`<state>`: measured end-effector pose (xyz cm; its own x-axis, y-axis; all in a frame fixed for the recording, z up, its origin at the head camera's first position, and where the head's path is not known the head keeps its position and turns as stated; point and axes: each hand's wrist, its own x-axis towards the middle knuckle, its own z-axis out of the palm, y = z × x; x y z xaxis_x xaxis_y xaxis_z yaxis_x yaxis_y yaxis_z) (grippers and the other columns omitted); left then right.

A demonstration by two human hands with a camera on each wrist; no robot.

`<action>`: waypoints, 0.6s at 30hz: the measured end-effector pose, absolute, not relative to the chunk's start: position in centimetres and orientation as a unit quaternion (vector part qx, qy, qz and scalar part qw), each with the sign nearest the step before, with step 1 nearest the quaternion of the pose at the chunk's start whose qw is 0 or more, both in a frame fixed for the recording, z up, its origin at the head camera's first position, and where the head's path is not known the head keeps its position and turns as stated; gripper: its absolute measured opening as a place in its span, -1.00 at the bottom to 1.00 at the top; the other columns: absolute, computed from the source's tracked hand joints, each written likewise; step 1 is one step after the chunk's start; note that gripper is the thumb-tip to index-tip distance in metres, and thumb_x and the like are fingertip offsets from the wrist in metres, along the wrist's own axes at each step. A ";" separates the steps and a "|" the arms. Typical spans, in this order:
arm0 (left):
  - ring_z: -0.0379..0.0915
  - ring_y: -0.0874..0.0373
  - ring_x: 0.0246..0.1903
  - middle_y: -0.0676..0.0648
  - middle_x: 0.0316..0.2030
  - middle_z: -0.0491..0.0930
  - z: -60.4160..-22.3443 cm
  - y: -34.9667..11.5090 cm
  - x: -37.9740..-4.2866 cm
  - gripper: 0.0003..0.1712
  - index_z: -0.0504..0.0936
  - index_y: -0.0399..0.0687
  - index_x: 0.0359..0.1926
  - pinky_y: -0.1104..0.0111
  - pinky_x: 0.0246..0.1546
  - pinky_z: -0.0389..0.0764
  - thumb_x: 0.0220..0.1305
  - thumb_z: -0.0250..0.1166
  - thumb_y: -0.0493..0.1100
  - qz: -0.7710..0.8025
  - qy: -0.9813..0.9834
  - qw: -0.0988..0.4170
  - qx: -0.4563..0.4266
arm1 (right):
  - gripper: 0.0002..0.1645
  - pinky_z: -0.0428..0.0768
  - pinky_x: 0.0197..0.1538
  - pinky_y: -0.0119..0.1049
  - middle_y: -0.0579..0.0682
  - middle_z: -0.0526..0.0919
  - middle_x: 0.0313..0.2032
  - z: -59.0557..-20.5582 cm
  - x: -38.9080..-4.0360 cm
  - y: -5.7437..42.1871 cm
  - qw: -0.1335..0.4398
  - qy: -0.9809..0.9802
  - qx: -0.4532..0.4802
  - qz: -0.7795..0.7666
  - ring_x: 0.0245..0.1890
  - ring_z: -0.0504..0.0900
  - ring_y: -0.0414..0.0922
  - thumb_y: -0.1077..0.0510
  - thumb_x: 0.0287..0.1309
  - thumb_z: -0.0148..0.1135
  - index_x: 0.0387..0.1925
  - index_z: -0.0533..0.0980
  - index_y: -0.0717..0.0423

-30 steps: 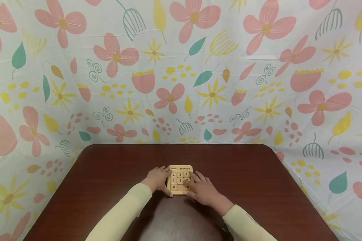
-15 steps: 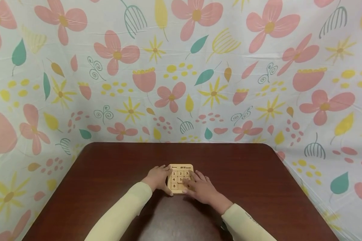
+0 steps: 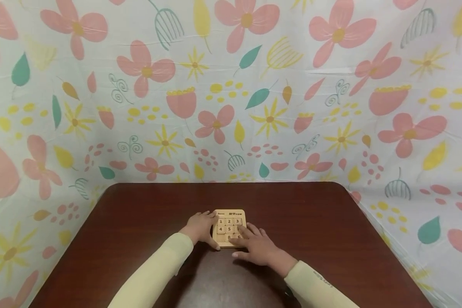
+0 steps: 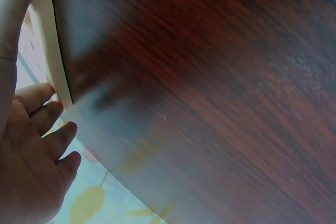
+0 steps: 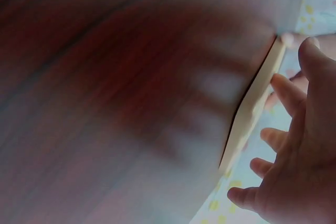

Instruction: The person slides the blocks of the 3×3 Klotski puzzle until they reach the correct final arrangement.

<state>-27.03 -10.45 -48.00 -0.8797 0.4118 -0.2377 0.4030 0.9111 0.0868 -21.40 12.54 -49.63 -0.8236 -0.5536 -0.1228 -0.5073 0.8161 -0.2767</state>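
Note:
A wooden sliding number puzzle (image 3: pixel 229 229) lies on the dark table, lettering along its far edge. Tiles 1, 2, 3 form the top row, with 4 and 5 below. Tile 8 (image 3: pixel 229 237) sits in the bottom middle beside 6; the bottom-left slot is bare. My left hand (image 3: pixel 201 226) holds the puzzle's left side, thumb at the near corner and index finger near the far one. Extended fingers of my right hand (image 3: pixel 259 247) reach over the right side, a fingertip at tile 8, partly hiding 7. Both wrist views show the board's pale edge (image 4: pixel 51 51) beside the fingers.
The brown wooden table (image 3: pixel 146 205) has rounded far corners. A white cloth with a floral print (image 3: pixel 215 64) hangs behind it and along both sides. Light-coloured sleeves (image 3: pixel 158 269) cover both forearms.
Tile 8 has slid right from the bottom-left slot to the bottom middle. My right fingertip has moved down to the bottom row, its thumb away from the board's near edge. My left hand stays put.

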 end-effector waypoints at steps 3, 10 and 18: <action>0.11 -0.03 0.59 -0.03 0.59 0.21 -48.1 -10.6 -27.1 0.27 0.30 0.04 0.55 0.07 0.60 0.21 -0.11 0.56 0.44 0.017 0.970 0.129 0.204 | -0.36 0.22 0.45 0.48 0.15 0.19 0.58 -49.4 -21.4 13.4 0.103 0.947 -0.276 -0.126 0.59 0.10 0.32 -0.33 0.36 0.17 0.39 0.50 -0.30; 0.11 -0.05 0.59 -0.05 0.58 0.21 -47.9 -10.6 -27.3 0.26 0.31 0.02 0.55 0.06 0.60 0.21 -0.10 0.56 0.43 0.016 0.970 0.129 0.207 | -0.35 0.20 0.46 0.46 0.15 0.15 0.60 -49.1 -22.1 12.2 0.095 0.946 -0.268 -0.154 0.59 0.08 0.34 -0.31 0.40 0.13 0.40 0.49 -0.19; 0.12 -0.05 0.59 -0.05 0.58 0.22 -48.0 -10.3 -27.2 0.26 0.32 0.01 0.54 0.04 0.58 0.23 -0.11 0.56 0.44 0.011 0.967 0.127 0.219 | -0.34 0.21 0.48 0.45 0.15 0.16 0.60 -48.9 -23.0 9.5 0.101 0.953 -0.251 -0.134 0.60 0.07 0.32 -0.32 0.42 0.09 0.40 0.49 -0.17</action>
<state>-27.19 -10.35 -47.97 -0.8719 0.4262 -0.2410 0.4208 0.9040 0.0761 -22.95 9.47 -48.88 -0.8539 -0.5052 -0.1253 -0.4513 0.8385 -0.3053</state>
